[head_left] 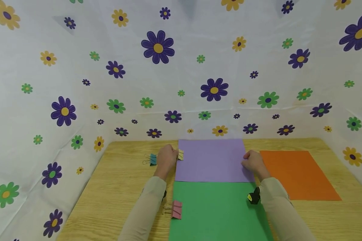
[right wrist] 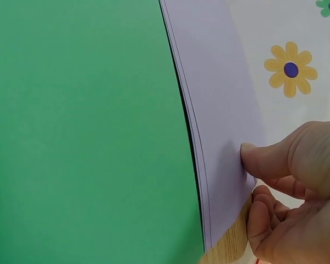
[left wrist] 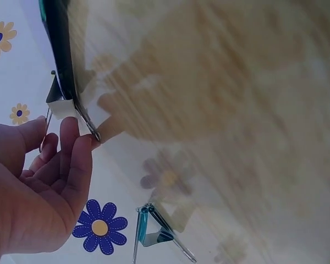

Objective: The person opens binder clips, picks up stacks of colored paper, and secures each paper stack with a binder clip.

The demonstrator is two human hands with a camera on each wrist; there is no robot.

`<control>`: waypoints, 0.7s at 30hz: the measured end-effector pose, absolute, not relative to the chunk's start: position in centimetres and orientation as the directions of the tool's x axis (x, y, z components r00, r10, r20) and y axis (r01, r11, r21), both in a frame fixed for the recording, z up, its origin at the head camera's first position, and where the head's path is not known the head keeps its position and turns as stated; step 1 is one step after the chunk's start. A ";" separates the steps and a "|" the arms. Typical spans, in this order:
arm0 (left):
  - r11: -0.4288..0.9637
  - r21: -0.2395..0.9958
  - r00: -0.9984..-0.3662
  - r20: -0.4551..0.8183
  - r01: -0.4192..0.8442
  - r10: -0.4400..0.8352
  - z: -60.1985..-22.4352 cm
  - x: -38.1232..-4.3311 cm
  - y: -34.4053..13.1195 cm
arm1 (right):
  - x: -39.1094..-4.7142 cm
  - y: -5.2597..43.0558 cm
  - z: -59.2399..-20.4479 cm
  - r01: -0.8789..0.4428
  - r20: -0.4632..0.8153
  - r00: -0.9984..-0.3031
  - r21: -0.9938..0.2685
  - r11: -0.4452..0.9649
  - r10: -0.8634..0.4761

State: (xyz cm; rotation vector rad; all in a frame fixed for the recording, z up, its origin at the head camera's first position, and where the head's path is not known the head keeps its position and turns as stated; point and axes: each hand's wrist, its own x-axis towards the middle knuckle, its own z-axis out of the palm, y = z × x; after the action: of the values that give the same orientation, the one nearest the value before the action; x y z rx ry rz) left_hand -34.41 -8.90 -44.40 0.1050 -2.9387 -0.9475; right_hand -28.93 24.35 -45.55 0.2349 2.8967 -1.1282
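Note:
My left hand [head_left: 167, 157] grips the wire handles of a pale yellow binder clip [head_left: 180, 155] at the left edge of a purple sheet [head_left: 211, 160]. In the left wrist view the clip [left wrist: 61, 105] sits on the paper edge, thumb on one handle and fingers by the other. My right hand [head_left: 254, 163] pinches the purple sheet's right edge; the right wrist view shows the thumb on top of the sheet [right wrist: 220, 126]. A green sheet [head_left: 217, 211] lies nearer to me, adjoining the purple one. On its left edge is a pink binder clip [head_left: 177, 210].
A teal binder clip [head_left: 153, 159] lies on the wooden table [head_left: 108, 194] just left of my left hand. To the right rests an orange sheet [head_left: 298, 174]. A small black object [head_left: 254, 196] sits by my right wrist. Flowered white cloth [head_left: 187, 70] backs the table.

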 end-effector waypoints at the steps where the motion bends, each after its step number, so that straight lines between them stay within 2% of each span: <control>1: 0.809 0.585 -0.996 0.024 -0.052 -0.082 -44.4 -34.4 -8.9 | -28.8 24.3 -45.6 0.144 -0.072 -0.989 -0.671 0.728 0.129; 14: 0.664 0.746 -0.995 -0.094 -0.055 0.023 -44.4 -34.0 -10.5 | -28.6 24.3 -45.8 0.143 -0.070 -0.989 -0.691 0.709 0.131; 21: 0.603 0.796 -0.992 -0.110 -0.054 0.057 -44.4 -33.2 -11.0 | -28.3 24.4 -45.9 0.148 -0.098 -0.989 -0.735 0.662 0.111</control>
State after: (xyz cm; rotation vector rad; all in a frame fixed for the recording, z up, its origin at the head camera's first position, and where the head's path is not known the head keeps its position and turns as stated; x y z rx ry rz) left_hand -33.20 -11.00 -44.37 -0.0028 -2.9224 -1.4571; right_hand -28.32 24.43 -45.87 0.2201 2.8225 -1.2548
